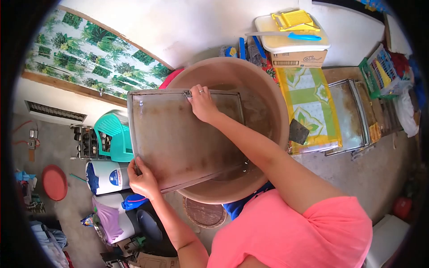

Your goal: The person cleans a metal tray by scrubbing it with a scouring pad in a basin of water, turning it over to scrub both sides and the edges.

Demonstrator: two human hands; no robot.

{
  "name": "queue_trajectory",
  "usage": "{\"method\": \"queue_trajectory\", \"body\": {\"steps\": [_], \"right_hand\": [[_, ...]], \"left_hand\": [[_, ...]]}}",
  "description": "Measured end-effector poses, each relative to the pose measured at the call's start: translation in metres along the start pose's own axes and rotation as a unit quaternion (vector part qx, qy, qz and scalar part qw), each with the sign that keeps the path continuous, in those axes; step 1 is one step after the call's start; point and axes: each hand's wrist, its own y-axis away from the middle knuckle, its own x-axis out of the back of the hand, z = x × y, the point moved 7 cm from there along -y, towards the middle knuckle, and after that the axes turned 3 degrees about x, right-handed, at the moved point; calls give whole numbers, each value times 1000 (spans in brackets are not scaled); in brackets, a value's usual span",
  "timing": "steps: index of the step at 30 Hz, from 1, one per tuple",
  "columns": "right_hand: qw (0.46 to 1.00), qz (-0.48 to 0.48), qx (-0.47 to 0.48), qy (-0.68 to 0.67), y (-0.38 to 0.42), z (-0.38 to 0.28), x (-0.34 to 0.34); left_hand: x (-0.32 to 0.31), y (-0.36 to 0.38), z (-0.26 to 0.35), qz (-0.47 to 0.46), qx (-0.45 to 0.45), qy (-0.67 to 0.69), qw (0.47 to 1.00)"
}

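A large metal baking tray (pixel 178 138), brown-stained and raised along its rim, lies tilted over a wide tan plastic basin (pixel 223 67). My left hand (pixel 144 179) grips the tray's lower left corner, thumb on the upper face. At the tray's far edge, my right hand (pixel 203 103), a ring on one finger, is closed on a small grey scouring pad (pixel 187 94) pressed against the rim. Some water (pixel 259 111) shows inside the basin, partly hidden by the tray and my right arm.
Right of the basin stands a table with a yellow-green patterned cloth (pixel 308 102) and more metal trays (pixel 346 111). A blue-handled knife (pixel 304 36) and yellow slicer (pixel 295 20) rest on a lidded container (pixel 272 42). A teal chair (pixel 114 138) stands left.
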Motion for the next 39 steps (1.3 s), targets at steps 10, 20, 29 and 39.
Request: {"method": "queue_trajectory", "body": {"steps": [10,20,29,39], "right_hand": [[989,-59,-100,94,27,75,-3],[971,-61,-227,51,47,116,-9],[957,-120,-255,67,54,143,-18],[839,25,-382,-387,26,164,-5]], "left_hand": [[3,8,-23,1,27,-23,999],[15,18,-41,-8,48,-42,998],[16,27,-60,13,43,-43,998],[-3,53,-128,-66,137,265,952]]}}
